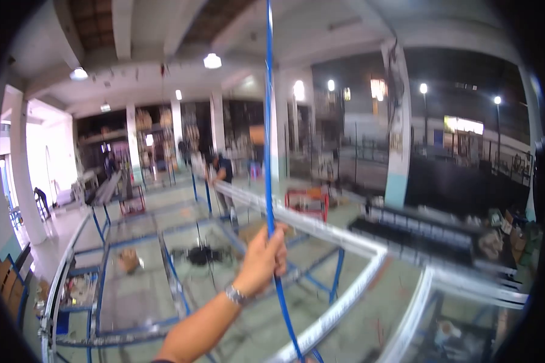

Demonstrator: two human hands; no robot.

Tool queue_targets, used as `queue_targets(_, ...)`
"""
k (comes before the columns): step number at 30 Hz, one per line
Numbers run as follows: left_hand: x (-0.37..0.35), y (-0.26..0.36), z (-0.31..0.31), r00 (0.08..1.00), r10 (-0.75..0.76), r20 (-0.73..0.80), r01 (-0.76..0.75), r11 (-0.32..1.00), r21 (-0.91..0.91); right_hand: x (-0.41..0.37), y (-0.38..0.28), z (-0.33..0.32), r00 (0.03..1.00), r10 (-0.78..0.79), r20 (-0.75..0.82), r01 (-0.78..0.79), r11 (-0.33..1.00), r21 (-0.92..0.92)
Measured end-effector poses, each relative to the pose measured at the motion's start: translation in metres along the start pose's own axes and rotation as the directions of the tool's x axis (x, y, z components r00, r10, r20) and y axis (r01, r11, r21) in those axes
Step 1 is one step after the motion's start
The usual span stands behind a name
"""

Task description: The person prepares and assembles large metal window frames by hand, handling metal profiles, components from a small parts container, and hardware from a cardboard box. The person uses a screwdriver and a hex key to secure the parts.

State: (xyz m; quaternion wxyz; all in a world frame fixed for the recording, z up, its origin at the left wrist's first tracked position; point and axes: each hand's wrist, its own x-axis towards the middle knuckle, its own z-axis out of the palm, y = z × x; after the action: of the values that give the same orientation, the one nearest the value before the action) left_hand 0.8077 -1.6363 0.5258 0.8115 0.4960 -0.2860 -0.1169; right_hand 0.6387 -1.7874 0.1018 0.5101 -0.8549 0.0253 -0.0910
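Note:
A long blue strip or hose (269,133) runs from the top edge down to the bottom edge of the view, bending slightly below the hand. My left hand (263,257) is wrapped round it near the middle, with a metal watch (235,294) on the wrist. Behind the hand lies a large white metal frame (345,239) with a curved bar, partly blurred. My right hand cannot be made out.
A blue-edged frame (133,233) on stands fills the left, holding a small brown item (128,260) and a dark tangled item (203,255). A person (223,172) stands beyond the white bar. A red rack (307,204) and dark stacked profiles (424,233) are farther back.

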Motion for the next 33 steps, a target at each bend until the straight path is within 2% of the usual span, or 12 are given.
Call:
queue_targets(1,0.001,-0.014,-0.004,0.995,-0.032,-0.096,0.038,0.997,0.061,0.015,-0.033,-0.029,0.94,0.262,0.22,-0.215,0.953,-0.215)
queue_targets(2,0.0,-0.03,-0.013,0.994,-0.034,-0.103,0.037,0.999,0.034,0.004,-0.06,-0.034,0.996,0.041,-0.079,-0.042,0.999,-0.02)
queue_targets(3,-0.002,-0.037,-0.015,0.994,-0.066,-0.088,0.064,0.998,-0.027,0.005,-0.089,-0.046,0.988,0.149,-0.034,-0.151,0.988,-0.04)
queue_targets(7,-0.015,-0.049,-0.003,0.978,-0.053,-0.201,0.076,0.991,0.107,0.019,-0.094,-0.049,0.995,0.066,0.081,-0.064,0.998,-0.027)
queue_targets(10,-0.02,-0.058,-0.013,0.998,-0.02,-0.067,0.024,0.998,0.06,0.021,-0.089,-0.043,0.988,-0.106,0.115,0.095,0.991,0.098)
queue_targets(13,-0.033,-0.049,0.003,0.963,-0.265,-0.045,0.262,0.963,-0.065,0.021,-0.096,-0.047,0.925,-0.378,0.017,0.378,0.926,0.008)
queue_targets(17,-0.05,-0.066,0.011,0.949,-0.293,-0.116,0.298,0.954,0.034,0.023,-0.116,-0.065,0.952,-0.299,0.064,0.296,0.954,0.056)
queue_targets(20,-0.058,-0.068,0.001,0.959,-0.279,-0.048,0.277,0.96,-0.044,0.023,-0.122,-0.072,0.922,-0.384,0.045,0.382,0.923,0.038)
queue_targets(23,-0.082,-0.097,-0.01,0.99,-0.135,-0.04,0.139,0.986,0.089,0.027,-0.133,-0.077,0.907,-0.414,0.074,0.414,0.91,0.006)
queue_targets(29,-0.11,-0.075,-0.031,0.967,0.077,-0.243,-0.019,0.972,0.232,0.047,-0.168,-0.094,0.857,-0.489,0.162,0.446,0.548,-0.708)
queue_targets(31,-0.121,-0.043,-0.055,0.978,0.115,-0.175,-0.051,0.941,0.335,0.057,-0.174,-0.106,0.82,-0.567,0.072,0.398,0.476,-0.784)
queue_targets(33,-0.124,-0.006,-0.035,0.936,0.162,-0.311,-0.132,0.985,0.114,0.073,-0.177,-0.111,0.724,-0.688,-0.054,0.402,0.484,-0.777)
